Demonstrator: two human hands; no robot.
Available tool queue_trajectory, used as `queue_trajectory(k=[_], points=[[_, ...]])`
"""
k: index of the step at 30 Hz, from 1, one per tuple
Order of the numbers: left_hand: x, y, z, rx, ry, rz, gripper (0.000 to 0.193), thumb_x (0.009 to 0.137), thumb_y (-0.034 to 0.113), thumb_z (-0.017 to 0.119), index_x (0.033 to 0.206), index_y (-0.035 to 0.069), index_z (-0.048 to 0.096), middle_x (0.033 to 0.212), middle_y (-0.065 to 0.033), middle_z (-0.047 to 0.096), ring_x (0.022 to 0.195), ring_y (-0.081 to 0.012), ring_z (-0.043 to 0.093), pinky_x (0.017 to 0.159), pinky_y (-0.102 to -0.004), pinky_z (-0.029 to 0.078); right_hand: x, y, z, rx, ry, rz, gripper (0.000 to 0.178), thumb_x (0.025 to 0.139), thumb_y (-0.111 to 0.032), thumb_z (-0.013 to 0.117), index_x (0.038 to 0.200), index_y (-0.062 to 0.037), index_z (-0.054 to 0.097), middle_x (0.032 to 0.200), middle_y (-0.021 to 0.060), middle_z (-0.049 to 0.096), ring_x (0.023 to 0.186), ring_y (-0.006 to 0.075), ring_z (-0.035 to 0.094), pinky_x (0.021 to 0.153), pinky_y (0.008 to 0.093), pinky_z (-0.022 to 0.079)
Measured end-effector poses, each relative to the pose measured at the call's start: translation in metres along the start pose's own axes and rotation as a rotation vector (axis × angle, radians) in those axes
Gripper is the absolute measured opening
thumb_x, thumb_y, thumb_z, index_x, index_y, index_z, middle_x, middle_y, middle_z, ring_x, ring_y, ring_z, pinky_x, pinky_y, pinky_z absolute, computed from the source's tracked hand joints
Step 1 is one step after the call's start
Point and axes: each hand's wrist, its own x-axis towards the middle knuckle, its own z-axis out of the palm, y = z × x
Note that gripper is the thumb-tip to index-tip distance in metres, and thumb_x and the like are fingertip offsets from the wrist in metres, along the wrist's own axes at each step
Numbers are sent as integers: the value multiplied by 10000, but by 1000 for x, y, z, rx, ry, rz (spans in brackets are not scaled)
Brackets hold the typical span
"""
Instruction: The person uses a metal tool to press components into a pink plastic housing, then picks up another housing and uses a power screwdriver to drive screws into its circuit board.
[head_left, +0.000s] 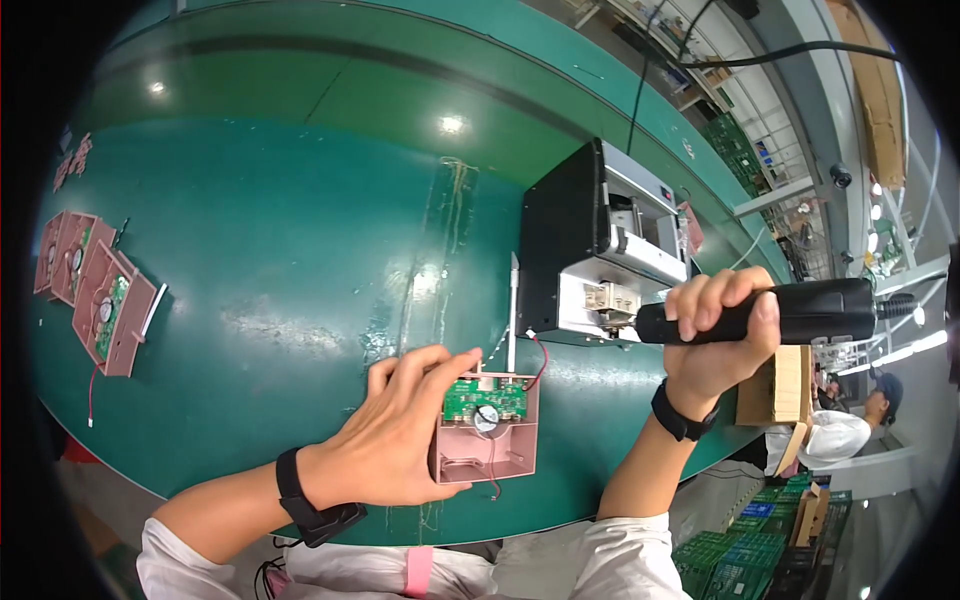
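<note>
My left hand (385, 435) grips a pink plastic housing (515, 442) from its left side, near the front of the table. Inside the housing are a green circuit board (513, 402) and a round silvery part (486, 418); red wires trail from it. A white rod (514, 310) stretches away from its far side. My right hand (712, 340) is wrapped round a black electric screwdriver (825, 310), held nearly level. Its front end points left, close to the opening of a black and silver screw feeder (562, 235). The bit's exact contact there is too small to tell.
Several similar pink housings (128, 335) with boards lie on the green table (270, 240) at the far left, small pink parts (75, 163) beyond them. A cardboard box (772, 390) stands at the right, near green crates (745, 555). Another person (838, 437) is farther right.
</note>
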Motion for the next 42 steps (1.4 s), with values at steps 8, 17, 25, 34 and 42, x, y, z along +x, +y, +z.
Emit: queue_trajectory(k=[8, 17, 25, 34, 42], points=[[3, 0, 3, -2, -48, 23, 1254, 607, 309, 999, 1609, 58, 287, 1420, -207, 439, 1368, -405, 445, 1155, -538, 272, -1, -26, -9, -6, -38, -47, 369, 1050, -440, 520, 909, -100, 494, 640, 18, 477, 487, 147, 431, 540, 334, 421], [4, -1, 4, 8, -17, 35, 1262, 602, 294, 1004, 1609, 59, 281, 1452, -217, 441, 1384, -401, 445, 1151, -524, 278, 0, -5, -11, 18, -36, 43, 364, 1054, -429, 515, 903, -99, 489, 634, 23, 480, 472, 148, 435, 533, 344, 440], [4, 1, 3, -67, -21, 19, 1268, 630, 307, 995, 1627, 62, 251, 1465, -213, 440, 1401, -390, 438, 1156, -518, 274, -35, -38, 50, 251, -259, 67, 466, 1008, -518, 623, 950, -77, 483, 628, 27, 518, 490, 153, 502, 517, 341, 472], [4, -3, 4, -43, -67, 8, 1195, 646, 323, 990, 1592, 65, 308, 1485, -196, 439, 1420, -367, 435, 1124, -485, 296, -54, -29, 94, 200, -319, 196, 484, 946, -479, 750, 971, -59, 511, 666, 49, 586, 544, 186, 578, 566, 368, 516], [3, -2, 3, -48, -48, -1, 1145, 659, 333, 977, 1565, 43, 338, 1489, -192, 449, 1429, -360, 428, 1122, -489, 303, -54, -9, 99, 215, -385, 238, 466, 922, -451, 773, 932, -55, 528, 658, 53, 584, 560, 194, 579, 577, 369, 508]])
